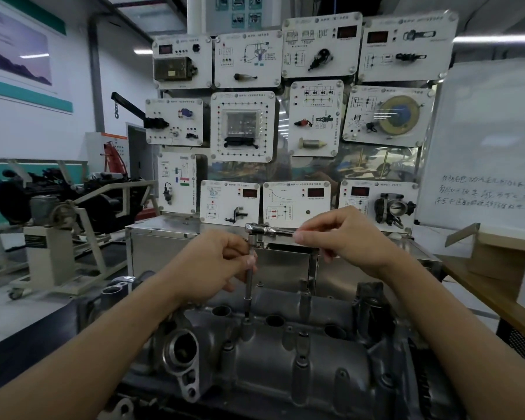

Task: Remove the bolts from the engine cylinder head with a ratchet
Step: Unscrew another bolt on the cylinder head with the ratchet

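Observation:
A grey metal cylinder head (285, 359) fills the lower middle of the view. A chrome ratchet (262, 229) with a long extension bar (249, 283) stands upright over it. The bar's tip sits on a bolt (246, 321) in a raised boss. My left hand (215, 265) pinches the extension bar near its top. My right hand (343, 234) grips the ratchet's handle, which points right. Other bolts (300, 362) sit in bosses along the head.
A steel cabinet (164, 247) stands right behind the head, with a board of demonstration panels (285, 116) above it. An engine on a stand (58, 207) is at the left. A whiteboard (482, 147) and a wooden bench (497, 268) are at the right.

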Action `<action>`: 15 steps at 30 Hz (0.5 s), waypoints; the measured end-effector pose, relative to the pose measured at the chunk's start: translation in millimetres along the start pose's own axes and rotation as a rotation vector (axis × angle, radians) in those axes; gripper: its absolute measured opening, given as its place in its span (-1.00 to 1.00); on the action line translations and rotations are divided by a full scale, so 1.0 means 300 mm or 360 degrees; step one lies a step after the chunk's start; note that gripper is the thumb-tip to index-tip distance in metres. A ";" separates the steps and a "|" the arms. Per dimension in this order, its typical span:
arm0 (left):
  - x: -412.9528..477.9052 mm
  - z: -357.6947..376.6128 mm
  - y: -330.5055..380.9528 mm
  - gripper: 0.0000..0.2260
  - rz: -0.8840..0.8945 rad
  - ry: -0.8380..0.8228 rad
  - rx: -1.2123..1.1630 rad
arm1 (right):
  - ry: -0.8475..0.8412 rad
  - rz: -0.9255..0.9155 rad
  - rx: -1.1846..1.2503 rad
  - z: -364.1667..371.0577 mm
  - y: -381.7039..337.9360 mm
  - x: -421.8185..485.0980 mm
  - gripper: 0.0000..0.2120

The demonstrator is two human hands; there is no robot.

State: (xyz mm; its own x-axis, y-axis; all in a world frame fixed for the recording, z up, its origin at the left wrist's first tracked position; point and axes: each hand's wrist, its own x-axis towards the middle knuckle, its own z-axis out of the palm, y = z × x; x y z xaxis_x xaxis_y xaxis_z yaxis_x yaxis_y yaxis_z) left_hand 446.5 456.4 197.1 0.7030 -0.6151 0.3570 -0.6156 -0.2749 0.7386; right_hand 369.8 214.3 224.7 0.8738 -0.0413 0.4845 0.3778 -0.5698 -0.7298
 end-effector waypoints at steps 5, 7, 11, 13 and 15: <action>0.011 0.005 0.005 -0.90 0.0003 0.0109 0.0109 | -0.0449 -0.0014 0.0400 -0.016 -0.001 -0.003 -0.78; 0.017 0.008 0.005 -0.85 0.0023 0.0144 0.0160 | -0.0734 0.0028 0.0632 -0.026 -0.001 -0.006 -0.68; 0.022 0.012 -0.001 -0.89 0.0094 0.0132 0.0200 | -0.0912 0.0057 0.0702 -0.031 0.023 -0.004 -0.60; 0.020 0.008 -0.006 -0.97 0.0135 0.0096 0.0180 | -0.0758 0.0118 0.0775 -0.036 0.039 0.001 -0.67; 0.018 0.003 -0.014 -0.92 0.0127 0.0060 0.0072 | -0.0483 0.0185 0.0776 -0.043 0.051 0.005 -0.76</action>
State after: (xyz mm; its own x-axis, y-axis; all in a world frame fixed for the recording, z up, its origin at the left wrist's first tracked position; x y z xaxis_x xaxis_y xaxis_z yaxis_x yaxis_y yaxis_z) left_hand 452.6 453.5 195.5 0.6632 -0.6086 0.4355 -0.6852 -0.2597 0.6805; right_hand 373.0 194.9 220.4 0.9393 0.1971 0.2807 0.3087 -0.1289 -0.9424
